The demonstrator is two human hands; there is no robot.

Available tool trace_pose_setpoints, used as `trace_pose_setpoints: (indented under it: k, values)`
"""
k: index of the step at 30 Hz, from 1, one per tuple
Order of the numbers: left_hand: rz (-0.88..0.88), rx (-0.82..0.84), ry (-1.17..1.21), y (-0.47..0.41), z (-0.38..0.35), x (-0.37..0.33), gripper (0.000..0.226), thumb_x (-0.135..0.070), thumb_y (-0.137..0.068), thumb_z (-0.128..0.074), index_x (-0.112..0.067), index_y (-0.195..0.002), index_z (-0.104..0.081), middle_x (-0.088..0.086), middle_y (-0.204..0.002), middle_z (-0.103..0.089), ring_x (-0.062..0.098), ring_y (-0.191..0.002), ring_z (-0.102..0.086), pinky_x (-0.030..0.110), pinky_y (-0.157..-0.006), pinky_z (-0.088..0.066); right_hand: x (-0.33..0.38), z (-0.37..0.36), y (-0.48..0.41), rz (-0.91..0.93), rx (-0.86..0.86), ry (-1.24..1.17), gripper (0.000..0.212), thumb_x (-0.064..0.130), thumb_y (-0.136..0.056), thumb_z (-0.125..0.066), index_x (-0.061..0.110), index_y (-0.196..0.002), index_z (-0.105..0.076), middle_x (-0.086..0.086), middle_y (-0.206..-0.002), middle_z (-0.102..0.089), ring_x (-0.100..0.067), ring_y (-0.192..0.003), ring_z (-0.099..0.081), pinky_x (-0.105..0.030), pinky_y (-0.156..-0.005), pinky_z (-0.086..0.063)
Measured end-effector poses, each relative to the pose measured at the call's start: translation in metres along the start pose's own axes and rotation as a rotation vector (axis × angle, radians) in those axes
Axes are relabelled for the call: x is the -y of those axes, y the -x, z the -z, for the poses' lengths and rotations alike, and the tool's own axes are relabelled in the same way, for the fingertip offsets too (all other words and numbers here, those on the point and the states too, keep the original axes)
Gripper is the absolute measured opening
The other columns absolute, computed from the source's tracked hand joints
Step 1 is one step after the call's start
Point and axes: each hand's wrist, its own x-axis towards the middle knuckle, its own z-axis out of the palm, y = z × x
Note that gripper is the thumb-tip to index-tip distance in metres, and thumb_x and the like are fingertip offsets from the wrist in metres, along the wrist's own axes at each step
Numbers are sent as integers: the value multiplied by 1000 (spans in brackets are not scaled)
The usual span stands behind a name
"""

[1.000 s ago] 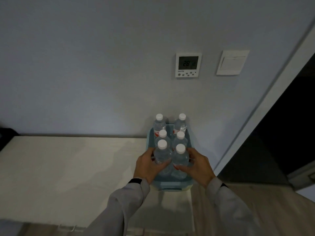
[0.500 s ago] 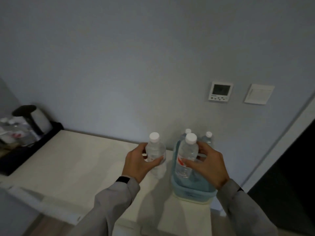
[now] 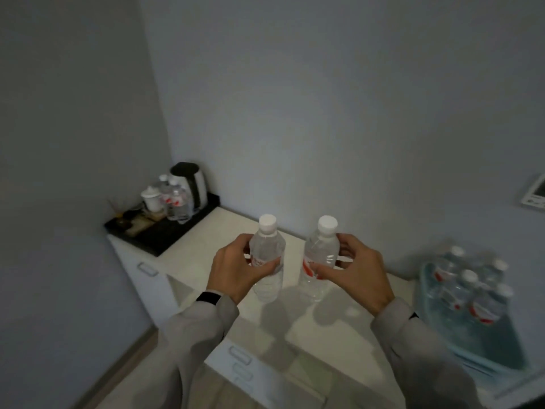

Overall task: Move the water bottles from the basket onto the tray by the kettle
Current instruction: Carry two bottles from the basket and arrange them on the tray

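My left hand (image 3: 236,268) grips one clear water bottle (image 3: 267,278) with a white cap, held upright above the white countertop. My right hand (image 3: 358,273) grips a second water bottle (image 3: 317,278) of the same kind, tilted slightly. The blue basket (image 3: 483,343) sits at the far right of the counter with several bottles (image 3: 472,286) still standing in it. The black tray (image 3: 165,233) lies in the far left corner, carrying the kettle (image 3: 190,184) and a few bottles (image 3: 175,202) beside it.
A white lidded cup (image 3: 151,197) and small items crowd the tray's left part. The white countertop (image 3: 333,329) runs between tray and basket, with drawers (image 3: 240,355) below its front edge. A wall thermostat (image 3: 535,194) shows at the right edge.
Both hands have lifted a bottle each out of the basket and carried them left over the counter. My view has swung left, bringing the tray and kettle into sight.
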Motion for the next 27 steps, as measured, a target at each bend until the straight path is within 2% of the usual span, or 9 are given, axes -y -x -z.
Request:
trace_pose_setpoints:
  k: [4,6,8,11,14,18,22,27]
  values:
    - [34,-68,-45,-11,71,42,56,-60,-63,-80,-30,-106,-63,-19,-95,-70,-5,-85,-63,15,-70,-54,29,-78,-26,10,75,-46,68,41,-52,-95,27,-113,-66,13,-101,-75,-2,-94,-70,-26,-79,-61]
    - [45,-97,-54,-19,101,65,56,-60,-63,-80,-31,-107,-62,-21,-95,-68,-7,-88,-63,10,-69,-52,38,-116,-43,18,106,-68,68,39,-52,-95,27,-112,-67,13,-100,-75,-2,-93,-70,-26,-78,-61]
    - [54,-126,-71,-29,127,89,55,-60,-64,-80,-33,-108,-61,-24,-94,-66,-9,-90,-62,6,-69,-49,42,-153,-62,30,132,-79,64,38,-53,-95,30,-110,-67,14,-99,-75,-2,-92,-70,-26,-77,-61]
    - [77,-157,-118,-51,163,126,55,-62,-64,-80,-35,-109,-60,-23,-94,-68,-7,-87,-62,8,-70,-50,41,-209,-96,50,166,-104,61,39,-53,-95,35,-107,-67,17,-97,-74,-2,-92,-70,-24,-77,-61]
    - [101,-182,-182,-78,195,162,56,-65,-64,-78,-38,-109,-59,-25,-94,-68,-8,-85,-63,11,-70,-52,38,-261,-131,49,197,-141,64,41,-53,-95,35,-110,-66,17,-100,-74,-1,-94,-70,-23,-78,-60]
    - [123,-204,-211,-113,234,201,61,-75,-63,-70,-43,-112,-55,-33,-94,-61,-12,-90,-62,5,-73,-49,39,-323,-175,28,245,-158,67,40,-56,-94,32,-115,-64,14,-106,-72,1,-98,-68,-26,-84,-60]
    - [145,-225,-206,-145,267,240,63,-61,-65,-79,-30,-116,-60,-21,-98,-67,-5,-88,-65,12,-77,-52,45,-375,-208,21,264,-158,65,40,-56,-94,32,-114,-65,16,-103,-74,2,-96,-68,-23,-83,-59]
    - [120,-183,-160,-184,299,289,52,-52,-67,-82,-30,-109,-61,-27,-93,-65,-12,-89,-63,4,-72,-48,52,-429,-235,31,223,-158,59,44,-57,-92,39,-109,-65,22,-103,-72,0,-96,-69,-20,-80,-59]
